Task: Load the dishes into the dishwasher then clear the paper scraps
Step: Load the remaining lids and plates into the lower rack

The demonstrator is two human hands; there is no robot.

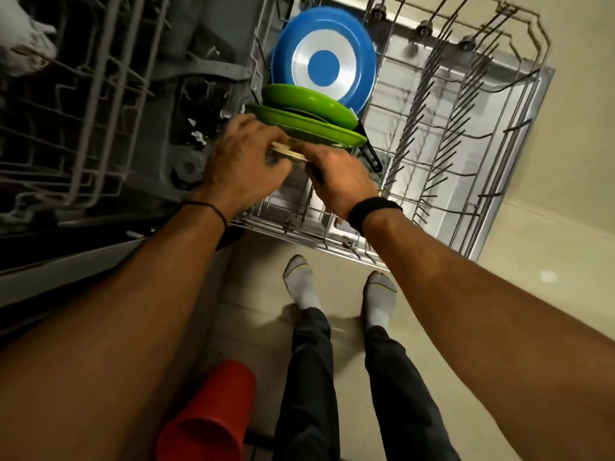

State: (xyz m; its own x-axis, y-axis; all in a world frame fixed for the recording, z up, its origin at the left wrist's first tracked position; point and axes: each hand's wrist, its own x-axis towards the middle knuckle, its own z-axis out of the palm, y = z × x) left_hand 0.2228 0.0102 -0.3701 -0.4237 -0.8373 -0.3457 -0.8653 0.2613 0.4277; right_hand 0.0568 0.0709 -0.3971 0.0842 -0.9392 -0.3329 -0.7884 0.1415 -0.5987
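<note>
The two grips share one thing. The left grip (243, 161) curls its fingers over one end of a thin flat board (288, 153) with a pale wooden edge. The right grip (342, 174) is clamped on the other end, so neither is free. The board hangs over the near left part of the lower rack (466, 134), just on the person's side of the green plates (312, 131), which stand on edge right beyond the grips. Past those leans a blue pan (324, 64), and its black handle (371, 154) runs down just beyond the right grip.

The step in hand looks like slotting the board into the tines next to the plates. To do it well, I judge the board should be turned on edge and lined up parallel to the plates. It should then go straight down between two rows of tines below the grips, clear of the handle. One grip should let go only once the tines carry the board.

A red cup (213, 410) lies well back towards the person, beside the left forearm, and is probably yet to load. No paper scraps show plainly.
</note>
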